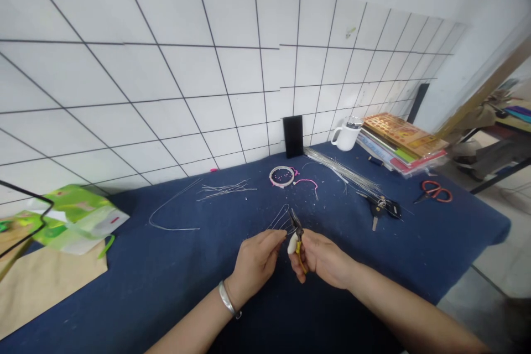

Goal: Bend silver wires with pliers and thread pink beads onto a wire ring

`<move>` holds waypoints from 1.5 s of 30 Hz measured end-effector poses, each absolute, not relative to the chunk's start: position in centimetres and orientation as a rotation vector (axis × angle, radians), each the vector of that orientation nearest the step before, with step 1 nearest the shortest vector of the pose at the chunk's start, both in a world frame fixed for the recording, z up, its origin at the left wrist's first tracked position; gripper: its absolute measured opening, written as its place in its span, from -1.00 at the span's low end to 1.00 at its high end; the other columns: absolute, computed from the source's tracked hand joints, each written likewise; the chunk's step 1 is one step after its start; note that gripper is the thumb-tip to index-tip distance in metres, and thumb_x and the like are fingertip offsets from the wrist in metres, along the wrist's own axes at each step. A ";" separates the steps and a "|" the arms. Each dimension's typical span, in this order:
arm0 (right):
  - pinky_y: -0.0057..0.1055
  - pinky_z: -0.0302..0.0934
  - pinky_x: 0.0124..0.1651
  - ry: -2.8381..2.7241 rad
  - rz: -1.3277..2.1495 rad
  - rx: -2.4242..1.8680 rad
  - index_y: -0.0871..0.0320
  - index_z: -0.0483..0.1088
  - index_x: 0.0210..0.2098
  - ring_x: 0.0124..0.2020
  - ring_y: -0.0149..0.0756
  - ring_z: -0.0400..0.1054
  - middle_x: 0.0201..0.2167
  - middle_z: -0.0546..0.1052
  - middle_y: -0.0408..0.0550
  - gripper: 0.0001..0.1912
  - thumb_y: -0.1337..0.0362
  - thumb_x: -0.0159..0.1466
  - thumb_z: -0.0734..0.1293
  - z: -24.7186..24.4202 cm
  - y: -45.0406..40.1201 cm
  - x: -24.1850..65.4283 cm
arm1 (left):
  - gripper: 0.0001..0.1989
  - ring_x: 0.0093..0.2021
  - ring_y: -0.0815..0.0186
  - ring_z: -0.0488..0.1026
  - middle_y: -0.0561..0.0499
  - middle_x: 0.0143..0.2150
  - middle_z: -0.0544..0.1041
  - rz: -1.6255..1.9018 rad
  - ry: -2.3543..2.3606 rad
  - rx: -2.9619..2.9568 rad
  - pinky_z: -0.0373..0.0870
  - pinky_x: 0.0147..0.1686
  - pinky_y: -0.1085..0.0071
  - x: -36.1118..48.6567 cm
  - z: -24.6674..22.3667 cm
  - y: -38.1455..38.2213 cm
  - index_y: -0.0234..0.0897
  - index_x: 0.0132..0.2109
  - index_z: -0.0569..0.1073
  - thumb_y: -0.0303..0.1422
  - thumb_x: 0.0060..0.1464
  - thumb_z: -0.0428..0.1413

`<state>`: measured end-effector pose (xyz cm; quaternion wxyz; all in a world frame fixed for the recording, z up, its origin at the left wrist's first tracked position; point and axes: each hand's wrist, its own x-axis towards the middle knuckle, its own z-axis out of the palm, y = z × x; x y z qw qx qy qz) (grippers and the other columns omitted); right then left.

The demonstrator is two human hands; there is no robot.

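Note:
My left hand (259,257), with a silver bracelet on the wrist, pinches a thin wire piece (280,217) whose bent loops stick out above the fingers. Right beside it, my right hand (321,257) is wrapped round pliers (299,240) with yellow handles and dark jaws. The jaws point up and lie close to the wire; whether they grip it is too small to tell. A white covering shows on one finger of my right hand. Just beyond the hands lies a round hoop (282,176) with pink beads and pink thread.
Loose wires (226,190) and a bent wire (155,223) lie left on the blue cloth (136,271). Behind right are a long wire bundle (344,170), a white mug (346,135), stacked books (402,141), keys (377,210) and red-handled scissors (435,192). A green bag (74,215) lies far left.

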<state>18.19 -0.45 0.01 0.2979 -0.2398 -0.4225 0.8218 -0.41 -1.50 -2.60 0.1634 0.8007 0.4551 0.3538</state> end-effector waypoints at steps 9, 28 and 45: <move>-0.42 0.18 -0.40 -1.120 2.125 -0.713 0.20 0.25 -0.27 -0.47 -0.42 0.26 -0.46 0.32 -0.10 -0.74 0.11 0.27 0.13 -0.3 -0.4 18.2 | -0.78 -0.36 0.38 0.41 0.02 -0.33 0.48 1.001 1.337 2.216 0.32 -0.35 0.47 -0.2 -2.4 -1.8 -0.23 -0.12 0.35 -0.52 0.11 -0.09; -0.60 -0.29 -0.63 -1.097 2.065 -0.792 0.15 0.11 -0.38 -0.63 -0.57 -0.15 -0.57 0.05 -0.27 -0.73 0.07 0.28 0.11 0.2 -1.0 18.4 | -0.83 -0.33 0.38 0.36 0.03 -0.33 0.44 1.044 1.304 2.007 0.27 -0.30 0.45 1.3 -0.8 -1.9 -0.23 -0.22 0.36 -0.45 0.17 -0.12; -0.44 -0.07 -0.42 -2.241 0.574 -1.230 0.16 0.09 -0.36 -0.51 -0.41 0.07 -0.52 0.21 -0.19 -0.79 0.13 0.25 0.12 1.2 0.0 19.9 | -0.78 -0.42 0.42 0.26 0.07 -0.43 0.35 1.022 1.193 1.780 0.19 -0.39 0.49 2.0 1.6 -2.5 -0.27 -0.30 0.39 -0.33 0.18 -0.11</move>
